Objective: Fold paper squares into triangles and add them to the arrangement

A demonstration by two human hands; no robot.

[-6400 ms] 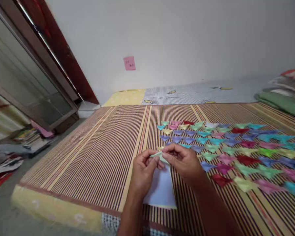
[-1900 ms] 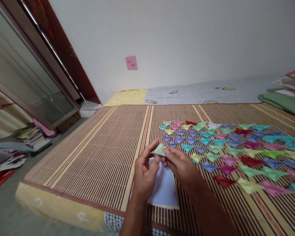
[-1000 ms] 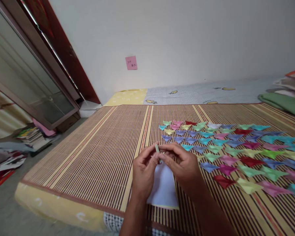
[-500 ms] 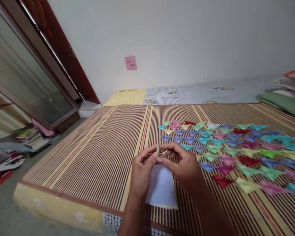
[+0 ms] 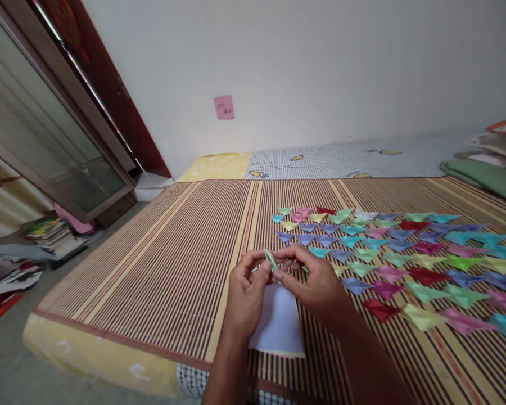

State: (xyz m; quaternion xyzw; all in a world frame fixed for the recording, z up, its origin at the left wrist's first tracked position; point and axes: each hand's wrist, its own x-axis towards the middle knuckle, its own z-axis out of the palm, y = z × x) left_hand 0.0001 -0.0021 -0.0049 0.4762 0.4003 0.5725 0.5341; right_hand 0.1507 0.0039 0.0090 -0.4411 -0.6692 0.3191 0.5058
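My left hand and my right hand meet above the striped bamboo mat, both pinching a small folded pale green paper piece between thumbs and fingertips. Under my hands lies a white paper sheet. To the right, several folded paper triangles in blue, green, pink, red and yellow lie in rows on the mat. The nearest ones sit just beyond my right hand.
The mat covers a bed with a yellow mattress edge at front left. A pink note is stuck on the white wall. Folded bedding lies at far right. A glass door and stacked books stand left.
The green piece was an open flat triangle held up, then got folded narrow. It now shows edge-on between both hands, which stay in about the same spot.
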